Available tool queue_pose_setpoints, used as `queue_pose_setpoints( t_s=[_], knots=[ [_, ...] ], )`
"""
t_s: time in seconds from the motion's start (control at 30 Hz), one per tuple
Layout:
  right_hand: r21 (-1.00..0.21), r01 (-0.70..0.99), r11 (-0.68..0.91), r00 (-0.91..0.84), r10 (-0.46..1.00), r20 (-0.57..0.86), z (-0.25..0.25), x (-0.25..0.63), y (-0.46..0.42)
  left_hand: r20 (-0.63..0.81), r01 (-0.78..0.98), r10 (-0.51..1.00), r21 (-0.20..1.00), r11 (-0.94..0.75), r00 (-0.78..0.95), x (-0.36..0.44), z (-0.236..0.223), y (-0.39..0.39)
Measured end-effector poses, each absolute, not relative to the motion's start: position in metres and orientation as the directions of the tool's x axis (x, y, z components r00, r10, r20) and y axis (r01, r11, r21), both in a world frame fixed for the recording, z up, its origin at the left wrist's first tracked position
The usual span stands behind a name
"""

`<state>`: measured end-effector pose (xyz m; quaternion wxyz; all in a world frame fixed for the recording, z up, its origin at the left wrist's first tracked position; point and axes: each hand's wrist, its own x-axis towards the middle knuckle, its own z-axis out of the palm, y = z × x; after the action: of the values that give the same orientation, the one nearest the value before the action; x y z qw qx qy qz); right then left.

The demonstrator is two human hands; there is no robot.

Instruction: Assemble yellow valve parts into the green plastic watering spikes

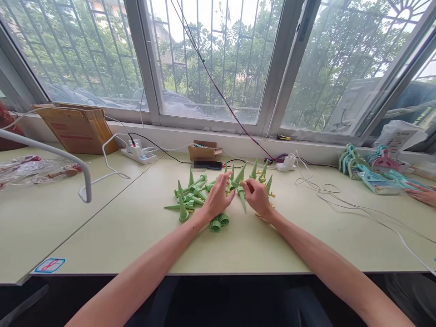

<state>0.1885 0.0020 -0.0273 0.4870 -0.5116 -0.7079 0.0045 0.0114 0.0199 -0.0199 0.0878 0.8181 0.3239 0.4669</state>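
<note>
Spikes of green plastic (183,212), conical, heaped at centre of the frame, some upright. My left hand (217,197): half-open at the heap; what it holds, I cannot tell. My right hand (257,195): fingertips close together beside one spike; grip, if any, hidden. Best handling, in my judgement: light fingertips, spike base steadied. Surface (306,213): pale yellow-green, seamed at left. Upper frame: grey-framed barred windows (214,68).

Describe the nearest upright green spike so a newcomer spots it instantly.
On the pale table under the windows, find the jumble of green parts beside the person's left hand. At its near-left side, a green spike stands tip-up on a wide cap-like base. Among upright spikes, it is the one closest to the table's front edge.
</note>
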Motion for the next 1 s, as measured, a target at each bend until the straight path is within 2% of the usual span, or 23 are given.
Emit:
queue_pose_setpoints(
  t_s=[0.13,0.4,1.0],
  knots=[
    [-0.510,0.750,0.422,0.074,0.712,0.698,-0.0273,0.1910,0.0036,0.711,0.512,0.639,0.447,-0.733,0.293,0.0101,-0.0215,0.0233],
    [-0.509,0.789,0.344,0.117,0.728,0.675,-0.0298,0.1939,0.0063,0.630,0.593,0.702,0.438,-0.676,0.334,0.0095,-0.0284,0.0265],
    [-0.515,0.800,0.307,0.083,0.795,0.601,-0.0283,0.1926,0.0047,0.622,0.552,0.704,0.473,-0.686,0.342,0.0087,-0.0271,0.0273]
  ],
)
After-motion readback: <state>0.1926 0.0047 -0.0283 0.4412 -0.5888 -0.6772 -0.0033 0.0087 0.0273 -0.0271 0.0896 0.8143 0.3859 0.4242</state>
